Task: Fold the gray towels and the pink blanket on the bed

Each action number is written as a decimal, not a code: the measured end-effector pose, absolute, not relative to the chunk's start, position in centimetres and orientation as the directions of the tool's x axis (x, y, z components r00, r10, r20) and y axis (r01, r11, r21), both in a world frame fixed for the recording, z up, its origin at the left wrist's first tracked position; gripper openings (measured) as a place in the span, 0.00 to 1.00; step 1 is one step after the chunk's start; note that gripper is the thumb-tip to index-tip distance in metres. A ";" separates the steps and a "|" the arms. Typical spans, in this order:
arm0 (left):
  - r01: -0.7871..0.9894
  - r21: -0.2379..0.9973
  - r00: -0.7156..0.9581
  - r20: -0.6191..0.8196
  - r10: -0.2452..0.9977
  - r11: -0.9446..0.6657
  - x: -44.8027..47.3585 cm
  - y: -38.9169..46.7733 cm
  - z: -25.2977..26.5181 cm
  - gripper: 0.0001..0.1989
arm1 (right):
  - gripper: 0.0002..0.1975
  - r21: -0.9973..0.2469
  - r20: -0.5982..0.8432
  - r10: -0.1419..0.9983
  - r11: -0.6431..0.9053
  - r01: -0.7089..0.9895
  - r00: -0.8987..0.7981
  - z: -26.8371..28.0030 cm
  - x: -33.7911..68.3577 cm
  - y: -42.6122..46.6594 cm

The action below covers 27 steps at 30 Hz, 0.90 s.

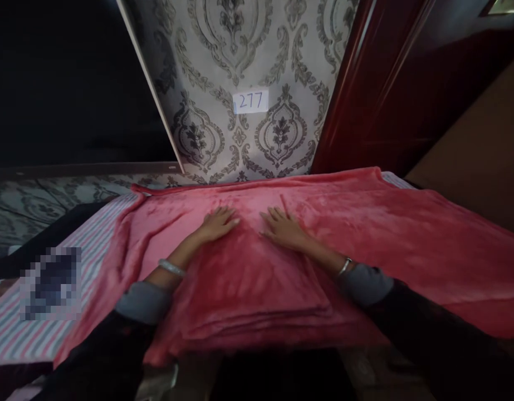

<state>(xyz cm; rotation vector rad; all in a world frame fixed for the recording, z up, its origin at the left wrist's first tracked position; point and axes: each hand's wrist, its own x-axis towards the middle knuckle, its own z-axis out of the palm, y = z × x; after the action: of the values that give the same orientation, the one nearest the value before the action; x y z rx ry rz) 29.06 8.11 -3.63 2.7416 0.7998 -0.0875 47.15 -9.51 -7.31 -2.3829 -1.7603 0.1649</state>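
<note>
A red plush blanket (257, 278) lies spread before me, with a layered, folded section in the middle whose stacked edges face me. My left hand (218, 224) rests palm down near the far end of that section, fingers stretched out. Level with it on the right, my right hand (284, 228) also lies flat on the plush, its fingers spread. A gap of smooth blanket separates the two hands. Neither one grips the cloth. Long creases run through the blanket's left part.
A striped cloth (93, 228) shows under the blanket at the left. Behind stand a patterned wall (240, 139) with a paper label (250, 101) reading 277, a dark screen (73, 83) at left and a dark red door (377, 100) at right. A blurred patch (52, 284) covers something on the stripes.
</note>
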 end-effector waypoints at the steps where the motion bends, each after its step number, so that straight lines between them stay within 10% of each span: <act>1: 0.470 0.248 0.882 -0.119 0.455 -0.847 28.0 6.5 -3.8 0.37 | 0.35 -0.189 0.032 0.969 -0.234 0.954 0.244 -7.8 46.7 -10.7; 5: 0.281 0.208 0.959 -0.107 0.264 -0.937 24.2 0.5 -6.0 0.34 | 0.34 -0.174 0.047 0.982 -0.173 0.969 0.184 -9.5 46.5 -14.6; 12: 0.312 0.175 0.949 -0.098 0.299 -0.934 23.0 -3.5 -6.4 0.31 | 0.31 -0.243 -0.038 0.943 -0.330 0.912 0.331 -7.1 45.6 -17.9; 27: 0.141 -0.127 0.912 0.403 0.079 -0.982 23.1 -8.7 -14.3 0.27 | 0.22 -0.375 0.320 0.871 -0.246 0.894 0.373 -10.6 39.6 -23.8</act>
<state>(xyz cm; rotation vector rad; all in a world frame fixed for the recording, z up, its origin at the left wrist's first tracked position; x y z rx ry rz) 23.06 -8.73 -14.27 3.2217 0.1864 0.6682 39.61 -23.75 -10.63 -2.1435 -1.5197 -0.0621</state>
